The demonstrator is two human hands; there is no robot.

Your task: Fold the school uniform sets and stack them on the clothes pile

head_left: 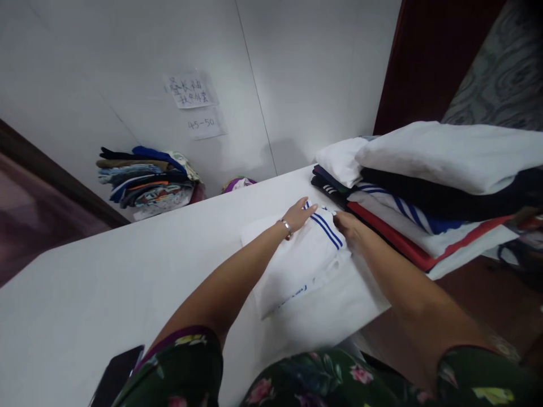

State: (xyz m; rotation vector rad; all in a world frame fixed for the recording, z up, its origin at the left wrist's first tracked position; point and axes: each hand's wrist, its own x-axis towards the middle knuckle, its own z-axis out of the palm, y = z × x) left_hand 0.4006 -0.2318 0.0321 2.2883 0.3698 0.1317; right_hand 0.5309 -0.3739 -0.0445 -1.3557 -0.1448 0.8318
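Observation:
A white shirt (292,260) with two dark blue stripes lies partly folded on the white table (169,288). Some blue lettering shows along its near part. My left hand (298,216), with a silver bracelet at the wrist, grips the cloth at the far left end of the stripes, thumb and fingers apart around it. On the other side, my right hand (347,224) has its fingers closed on the shirt's far right edge; its fingertips are partly hidden by the cloth.
At right rises a stack of clothes (407,195), white, black, red and striped. Folded clothes (148,178) are piled at the back left, by the wall. A purple and white bundle (238,184) shows behind the table edge. A dark phone-like object (119,373) lies near left. Handwritten papers (193,93) hang above.

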